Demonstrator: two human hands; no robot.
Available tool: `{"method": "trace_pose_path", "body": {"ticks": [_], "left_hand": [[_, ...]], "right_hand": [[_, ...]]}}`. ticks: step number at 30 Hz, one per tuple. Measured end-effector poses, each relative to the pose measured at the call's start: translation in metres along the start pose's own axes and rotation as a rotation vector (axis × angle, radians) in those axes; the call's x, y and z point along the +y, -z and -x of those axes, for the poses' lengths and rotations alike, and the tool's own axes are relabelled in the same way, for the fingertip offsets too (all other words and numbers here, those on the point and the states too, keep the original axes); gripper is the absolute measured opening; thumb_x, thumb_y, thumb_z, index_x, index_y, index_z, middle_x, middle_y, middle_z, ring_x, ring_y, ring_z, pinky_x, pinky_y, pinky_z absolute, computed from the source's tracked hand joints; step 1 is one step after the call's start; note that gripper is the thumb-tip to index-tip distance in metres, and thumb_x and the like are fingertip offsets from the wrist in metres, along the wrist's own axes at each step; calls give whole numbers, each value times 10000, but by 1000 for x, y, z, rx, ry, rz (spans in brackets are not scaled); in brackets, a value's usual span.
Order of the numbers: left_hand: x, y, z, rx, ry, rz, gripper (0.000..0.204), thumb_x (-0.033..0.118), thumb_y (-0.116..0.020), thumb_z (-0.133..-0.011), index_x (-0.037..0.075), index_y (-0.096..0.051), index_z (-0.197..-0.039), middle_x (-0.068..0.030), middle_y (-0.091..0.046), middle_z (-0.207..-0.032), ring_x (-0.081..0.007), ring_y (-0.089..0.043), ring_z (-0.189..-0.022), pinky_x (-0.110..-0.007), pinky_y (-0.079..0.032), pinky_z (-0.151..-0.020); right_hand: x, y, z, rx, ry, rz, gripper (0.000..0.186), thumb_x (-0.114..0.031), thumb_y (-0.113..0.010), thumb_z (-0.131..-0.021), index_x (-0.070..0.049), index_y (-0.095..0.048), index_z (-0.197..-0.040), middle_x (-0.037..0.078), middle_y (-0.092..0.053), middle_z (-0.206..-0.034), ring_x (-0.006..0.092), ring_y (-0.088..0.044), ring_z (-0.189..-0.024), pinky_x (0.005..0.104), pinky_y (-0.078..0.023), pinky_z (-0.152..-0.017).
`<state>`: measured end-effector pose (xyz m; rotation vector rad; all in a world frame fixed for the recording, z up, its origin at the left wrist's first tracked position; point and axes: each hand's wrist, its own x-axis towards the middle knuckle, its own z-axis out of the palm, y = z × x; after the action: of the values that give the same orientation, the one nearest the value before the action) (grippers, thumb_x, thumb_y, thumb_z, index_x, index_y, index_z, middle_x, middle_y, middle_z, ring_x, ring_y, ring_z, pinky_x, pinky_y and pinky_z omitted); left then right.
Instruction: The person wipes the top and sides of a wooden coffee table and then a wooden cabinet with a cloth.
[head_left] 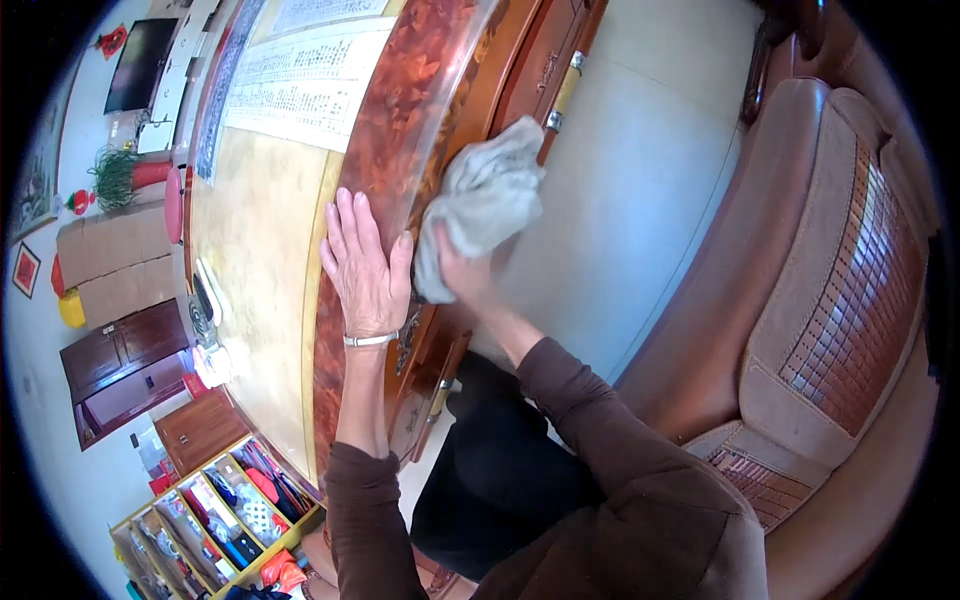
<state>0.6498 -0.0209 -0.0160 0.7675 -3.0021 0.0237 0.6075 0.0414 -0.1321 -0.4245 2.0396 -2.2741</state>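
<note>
My left hand (362,268) lies flat, fingers spread, on the glossy reddish-brown rim of a large wooden desk (385,130), with a silver bracelet on the wrist. My right hand (462,272) grips a crumpled grey cloth (482,200) and presses it against the desk's front edge, just below the top. The cloth hides most of the fingers of that hand. Both arms wear dark brown sleeves.
Sheets of written paper (300,80) lie under the desk's glass top. Drawer fronts with brass handles (553,90) run along the desk's front. A brown padded chair (840,300) stands to the right on a pale tiled floor (640,180). A yellow compartment organiser (215,510) sits lower left.
</note>
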Motion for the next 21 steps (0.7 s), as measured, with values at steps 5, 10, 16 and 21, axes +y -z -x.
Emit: {"method": "trace_pose_path", "body": {"ticks": [5,10,16,21], "left_hand": [[-3,6,6,-38,27,-10,655,424,-358,-903,17,-183,-1385,-163,-139,-1459,-342,-104,-1345,-511,-96,-1046],[0,9,6,-35,21,-26,658,425,-369,-899,22,-186,-1386,-163,-141,-1457,-344,-109,-1344,-514,-103,-1045],[1,13,7,-31,1,-41,660,436,-362,-901,21,-190,-1383,-167,-155,-1452,-352,-129,-1338,-505,-118,-1044],[3,16,10,-33,7,-55,655,422,-376,-900,10,-199,-1378,-179,-166,-1445,-357,-135,-1335,-495,-124,-1043]], "right_hand": [[18,4,-113,208,201,98,208,-140,-539,-826,-14,-616,-972,182,-594,-1039,373,-515,-991,458,-354,-902],[40,18,-203,286,453,143,185,-129,-553,-791,-15,-619,-922,171,-605,-979,359,-518,-963,425,-360,-891],[51,42,-307,284,458,278,362,-240,-403,-881,9,-515,-1119,230,-473,-1189,364,-364,-1167,424,-212,-1029],[62,48,-359,309,386,215,277,-219,-420,-871,2,-537,-988,196,-518,-1034,334,-443,-1015,411,-309,-898]]}}
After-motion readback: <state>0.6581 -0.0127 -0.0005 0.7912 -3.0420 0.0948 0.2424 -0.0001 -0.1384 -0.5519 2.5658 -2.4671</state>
